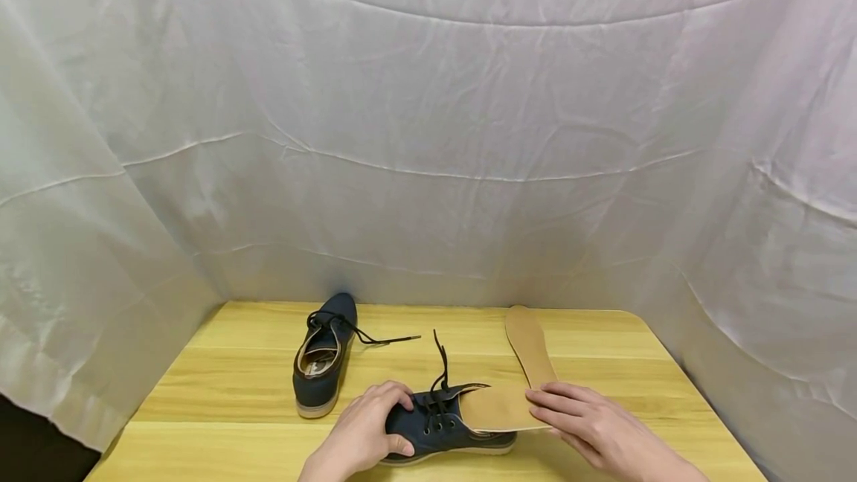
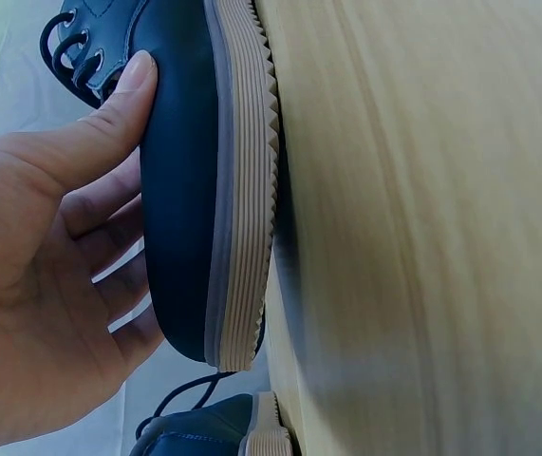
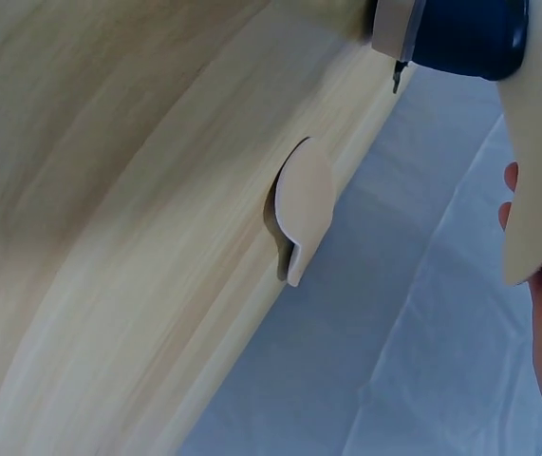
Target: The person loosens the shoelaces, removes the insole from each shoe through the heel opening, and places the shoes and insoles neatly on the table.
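Observation:
A dark blue lace-up shoe (image 1: 416, 434) with a pale sole lies on the table, its toe toward the left. My left hand (image 1: 364, 426) grips its toe end, thumb on the near side and fingers over the far side. One tan insole (image 1: 498, 407) is partly inside the shoe opening; its front part is hidden there. The insole's other end sticks out to the right, pinched by my right hand (image 1: 596, 422). In the right wrist view the insole (image 3: 536, 142) slants out past the shoe heel (image 3: 470, 38).
The matching shoe (image 1: 324, 363) stands at the back left, its lace (image 1: 384, 339) trailing right. A second tan insole (image 1: 529, 341) lies behind my right hand. The wooden table (image 1: 221, 385) is bordered by pale cloth (image 1: 428, 214) at the back and sides.

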